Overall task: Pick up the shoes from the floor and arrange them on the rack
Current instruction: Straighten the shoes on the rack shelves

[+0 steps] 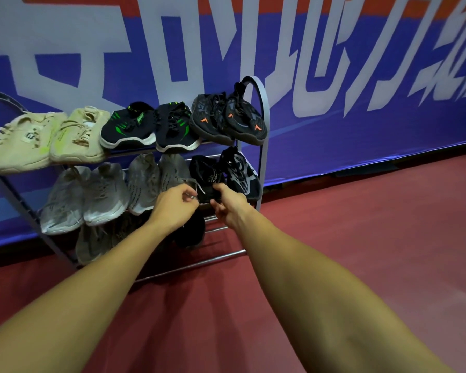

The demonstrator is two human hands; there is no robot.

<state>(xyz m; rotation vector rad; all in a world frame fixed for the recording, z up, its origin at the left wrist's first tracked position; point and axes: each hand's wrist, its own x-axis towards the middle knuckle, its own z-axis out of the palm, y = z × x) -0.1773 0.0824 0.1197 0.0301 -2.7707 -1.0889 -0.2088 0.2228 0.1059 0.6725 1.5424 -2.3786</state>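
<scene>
A grey metal shoe rack stands against the wall with shoes on three shelves. The top shelf holds beige sneakers, black-and-green sneakers and dark sneakers with orange marks. On the middle shelf sit light grey sneakers, grey knit sneakers and a black pair. My left hand pinches a white lace at the toe of the right grey knit sneaker. My right hand grips the toe of the left black shoe. The bottom shelf holds a grey shoe and a black shoe, partly hidden by my left arm.
The red floor spreads out in front and to the right of the rack. A blue, white and orange banner covers the wall behind. The right half of the bottom shelf shows bare bars.
</scene>
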